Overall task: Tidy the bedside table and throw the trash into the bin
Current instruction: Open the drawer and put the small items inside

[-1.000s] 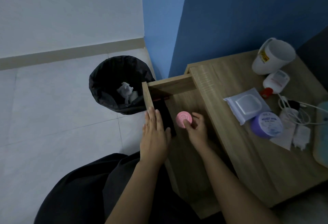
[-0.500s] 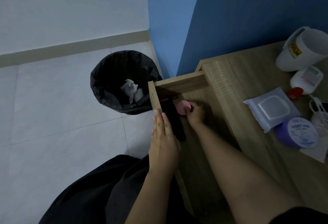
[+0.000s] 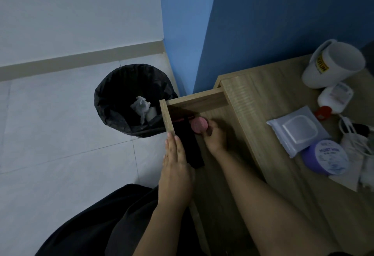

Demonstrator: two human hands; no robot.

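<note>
Left hand (image 3: pixel 176 174) flat; right hand (image 3: pixel 215 136) pinches pink jar (image 3: pixel 199 125).

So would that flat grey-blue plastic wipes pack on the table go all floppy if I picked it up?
Probably: the flat grey-blue plastic wipes pack looks like soft film, so it would likely sag. Lying flat on the wooden bedside table, it shouldn't roll.

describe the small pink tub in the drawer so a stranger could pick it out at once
Start at the wooden bedside table against the blue wall and look into its open drawer. In the drawer corner nearest the black-lined bin, the right hand holds a small round tub. It is the only pink thing there, next to a long flat black item.
</note>
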